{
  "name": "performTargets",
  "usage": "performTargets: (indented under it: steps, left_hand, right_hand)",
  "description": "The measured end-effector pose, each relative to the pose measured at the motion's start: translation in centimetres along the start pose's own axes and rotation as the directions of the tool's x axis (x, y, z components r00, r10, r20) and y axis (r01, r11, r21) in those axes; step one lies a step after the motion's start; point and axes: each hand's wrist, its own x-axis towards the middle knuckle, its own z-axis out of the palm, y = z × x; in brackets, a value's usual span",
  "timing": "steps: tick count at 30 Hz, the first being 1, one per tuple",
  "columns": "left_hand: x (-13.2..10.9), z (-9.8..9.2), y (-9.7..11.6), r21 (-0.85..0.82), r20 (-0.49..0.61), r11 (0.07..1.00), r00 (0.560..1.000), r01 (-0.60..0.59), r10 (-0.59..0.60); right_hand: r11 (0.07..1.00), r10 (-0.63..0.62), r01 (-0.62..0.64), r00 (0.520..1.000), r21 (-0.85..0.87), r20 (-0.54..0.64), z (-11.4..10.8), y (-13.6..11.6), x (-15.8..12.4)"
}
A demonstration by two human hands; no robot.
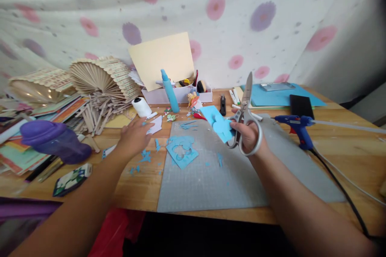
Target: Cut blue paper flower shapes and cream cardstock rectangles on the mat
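Observation:
My right hand (245, 133) is raised over the cutting mat, holding silver scissors (247, 92) with the blades pointing up. Pinched in the same hand are pieces of blue paper (217, 122), one of them with rounded lobes. My left hand (135, 135) reaches out low over the table, its fingers extended beside a piece of white paper (155, 125) and a white pen (151, 115). Whether the fingertips touch the paper I cannot tell. Between the hands, a blue paper sheet with a cut-out shape (182, 151) lies on the mat's left edge.
Blue scraps (146, 155) lie left of the grey cutting mat (211, 188). A blue glue gun (303, 128) with its cord is at the right. A white thread spool (141, 107), a blue bottle (170, 91) and a purple bottle (56, 138) stand or lie toward the left and back.

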Motion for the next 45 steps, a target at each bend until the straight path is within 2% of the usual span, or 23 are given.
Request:
performTargets:
  steps: [2,3,4,5,6,7,8,11,13,16,18,20,24,29,35,41,43,45]
  left_hand:
    - [-1.3,1.4,2.4,-0.027,0.061,0.992,0.990,-0.124,0.126]
    - [-2.0,2.1,3.7,-0.059,0.112,0.978,0.972,-0.202,0.207]
    - [-2.7,2.8,4.8,-0.113,0.182,0.945,0.928,-0.309,0.325]
    - [-3.3,3.4,5.6,-0.189,0.267,0.877,0.836,-0.443,0.480]
    - [-3.8,3.9,6.2,-0.234,0.307,0.839,0.782,-0.491,0.543]
    - [-4.1,4.2,6.4,-0.285,0.316,0.826,0.766,-0.487,0.560]
    - [-4.1,4.3,6.4,-0.340,0.302,0.831,0.786,-0.440,0.540]
    - [-3.2,3.7,5.7,-0.512,0.189,0.841,0.931,-0.177,0.312]
    - [-2.3,2.9,6.0,-0.622,0.151,0.781,0.972,-0.048,0.180]
    - [-1.5,2.5,8.4,-0.783,0.222,0.616,0.964,0.086,0.148]
    - [-1.4,3.0,10.5,-0.861,0.276,0.479,0.948,0.173,0.155]
    - [-1.1,3.7,12.2,-0.901,0.300,0.359,0.947,0.242,0.113]
    - [-0.2,4.6,12.9,-0.922,0.340,0.203,0.940,0.330,0.014]
    - [0.1,5.4,12.0,-0.914,0.385,0.112,0.920,0.391,-0.068]
    - [-0.6,6.1,12.1,-0.911,0.400,0.056,0.909,0.408,-0.115]
    - [-1.0,5.8,12.3,-0.924,0.376,0.035,0.922,0.380,-0.089]
    - [-1.1,5.8,12.2,-0.930,0.366,0.000,0.929,0.367,-0.057]
    - [-1.3,5.7,12.1,-0.929,0.363,-0.061,0.931,0.364,0.025]
  right_hand:
    - [1.000,0.010,-0.009,0.999,0.010,-0.042,0.0,0.1,0.3]
    - [1.000,0.012,-0.011,0.999,0.011,-0.053,0.0,0.2,0.3]
    - [1.000,0.012,-0.012,0.998,0.009,-0.058,0.0,0.2,0.4]
    - [1.000,0.009,-0.009,0.998,0.004,-0.058,0.0,0.3,0.4]
    - [1.000,0.004,-0.004,0.999,-0.004,-0.053,0.0,0.4,0.4]
    - [1.000,-0.004,0.003,0.999,-0.016,-0.045,0.0,0.5,0.3]
    - [0.999,-0.013,0.012,0.999,-0.030,-0.034,-0.1,0.6,0.2]
    - [0.995,-0.041,0.042,0.999,-0.088,0.006,0.1,0.8,-0.2]
    - [0.990,-0.051,0.054,0.998,-0.128,0.029,0.6,0.8,-0.7]
    - [0.983,-0.054,0.061,0.998,-0.174,0.045,1.8,0.5,-1.7]
    - [0.978,-0.056,0.065,0.997,-0.200,0.049,2.4,0.3,-2.3]
    - [0.972,-0.057,0.068,0.997,-0.223,0.052,2.8,0.1,-2.6]
    - [0.972,-0.058,0.063,0.998,-0.224,0.026,2.6,0.1,-2.4]
    - [0.978,-0.030,0.015,0.997,-0.208,-0.073,1.9,0.5,-1.7]
    - [0.968,0.015,-0.028,0.998,-0.250,-0.056,2.6,0.6,-2.1]
    - [0.958,0.078,-0.094,0.995,-0.272,-0.070,3.2,0.4,-2.5]
    - [0.971,0.110,-0.125,0.991,-0.205,-0.083,3.1,0.6,-2.4]
    - [0.982,0.154,-0.161,0.985,-0.097,-0.078,2.9,1.1,-2.2]
